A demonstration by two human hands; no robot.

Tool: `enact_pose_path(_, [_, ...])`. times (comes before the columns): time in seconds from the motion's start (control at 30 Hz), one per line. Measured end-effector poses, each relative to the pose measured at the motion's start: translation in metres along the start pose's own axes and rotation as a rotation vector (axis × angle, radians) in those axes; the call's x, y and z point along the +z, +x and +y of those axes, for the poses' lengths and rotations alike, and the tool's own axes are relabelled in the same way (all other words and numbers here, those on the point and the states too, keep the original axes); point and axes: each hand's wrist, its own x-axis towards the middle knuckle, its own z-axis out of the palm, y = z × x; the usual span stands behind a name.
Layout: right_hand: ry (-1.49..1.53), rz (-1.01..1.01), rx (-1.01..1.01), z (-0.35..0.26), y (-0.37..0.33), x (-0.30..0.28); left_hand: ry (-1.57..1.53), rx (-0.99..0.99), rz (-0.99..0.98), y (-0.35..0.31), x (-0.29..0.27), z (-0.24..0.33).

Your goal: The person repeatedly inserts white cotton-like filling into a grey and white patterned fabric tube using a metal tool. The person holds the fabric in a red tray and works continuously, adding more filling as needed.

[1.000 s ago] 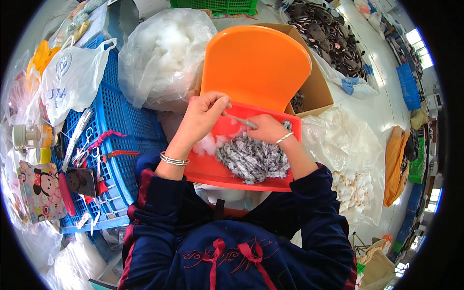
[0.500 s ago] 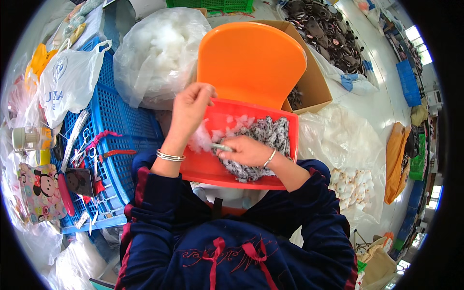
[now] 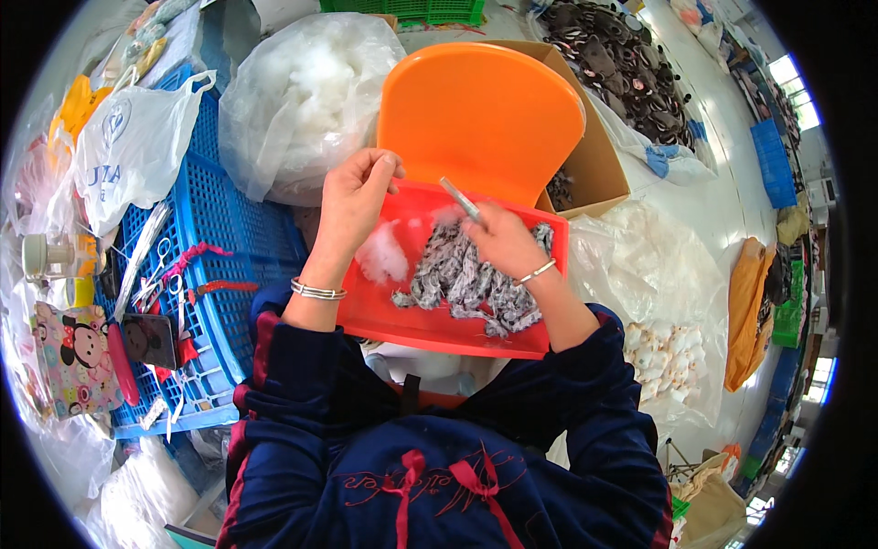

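My right hand (image 3: 505, 240) is closed around a slim grey metal tool (image 3: 459, 198), whose end points up and to the left. It hovers over a heap of grey-and-white fuzzy fabric pieces (image 3: 466, 284) in a red tray (image 3: 389, 322) on my lap. Over the tray's far left corner, my left hand (image 3: 358, 194) has its fingers curled in a pinch; anything between them is too small or hidden to name. Below that hand a tuft of white stuffing (image 3: 382, 254) lies in the tray, with smaller wisps near the heap.
Beyond the tray stands an orange chair (image 3: 480, 119), a cardboard box (image 3: 594, 156) behind it. A clear bag of white stuffing (image 3: 315, 101) is at far left. Blue crates (image 3: 242, 229) on the left carry scissors, a phone and bags. Plastic sheeting (image 3: 640, 265) with small pale pieces lies right.
My right hand has moved up and right, away from the white tuft, and the tool now tilts upward. The grey pieces lie more spread out. My left hand has barely moved.
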Motion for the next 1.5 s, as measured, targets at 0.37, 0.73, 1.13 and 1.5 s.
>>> enact_pose_path(0.37, [-0.398,-0.247,-0.113,0.005,0.006,0.035,-0.019,0.019,0.006,-0.003,0.003,0.005])
enact_pose_path(0.73, [-0.288,-0.188,-0.193,0.01,0.008,0.049,0.014,-0.012,-0.071,-0.005,0.002,-0.002])
enact_pose_path(1.13, [0.487,-0.138,0.221,-0.022,0.009,-0.043,0.836,0.0,-1.066,-0.05,0.04,-0.083])
enact_pose_path(1.5, [0.826,-0.078,0.195,-0.04,-0.016,-0.052,0.189,0.123,-0.47,-0.041,0.039,0.001])
